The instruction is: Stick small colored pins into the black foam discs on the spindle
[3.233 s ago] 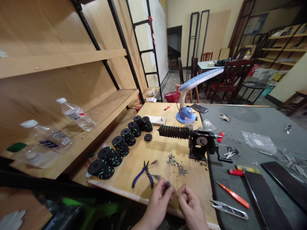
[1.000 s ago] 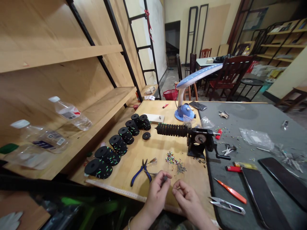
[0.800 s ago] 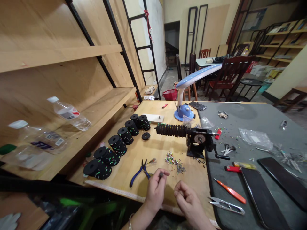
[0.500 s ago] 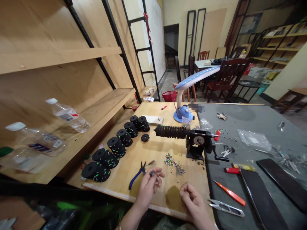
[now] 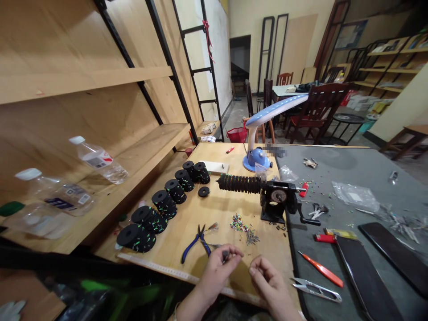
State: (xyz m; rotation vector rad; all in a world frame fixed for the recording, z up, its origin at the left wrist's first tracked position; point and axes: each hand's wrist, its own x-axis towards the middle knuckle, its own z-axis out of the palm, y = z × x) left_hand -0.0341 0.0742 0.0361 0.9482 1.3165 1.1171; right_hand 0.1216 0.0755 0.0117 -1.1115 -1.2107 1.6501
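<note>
While L hand (image 5: 219, 269), fingers curled nearly closed, grips a small dark-grey piece (image 5: 225, 254) just R of the blue-handled metal pliers (image 5: 201, 234), steady R hand (image 5: 267, 276), farther R, fingertips together (contents: can't tell); pinch lightly, w/o twisting.

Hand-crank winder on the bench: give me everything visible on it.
The winder is black and looks metallic, with a round dial on its body and gearing at the side. Its base stands upright on the wooden tabletop, beside the grey mat. The crank extends over the mat. A ribbed black stack sits on its shaft, roughly level, with small coloured flecks. The left hand and right hand are off it.
</note>
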